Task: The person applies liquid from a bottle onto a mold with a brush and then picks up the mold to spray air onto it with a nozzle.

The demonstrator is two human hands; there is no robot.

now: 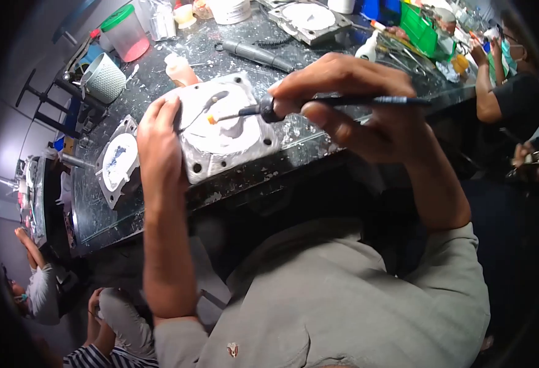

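While left hand (161, 132) rests alongside, touching mould (232, 140)

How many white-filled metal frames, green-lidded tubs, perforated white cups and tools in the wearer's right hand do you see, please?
White-filled metal frames: 3
Green-lidded tubs: 1
Perforated white cups: 1
Tools in right hand: 1
Total: 6

Mould flask (213, 167) between left hand (158, 135) and right hand (361, 104)
Second flask (115, 196) left of both; handpiece (257, 55) beyond, on the surface (97, 226)
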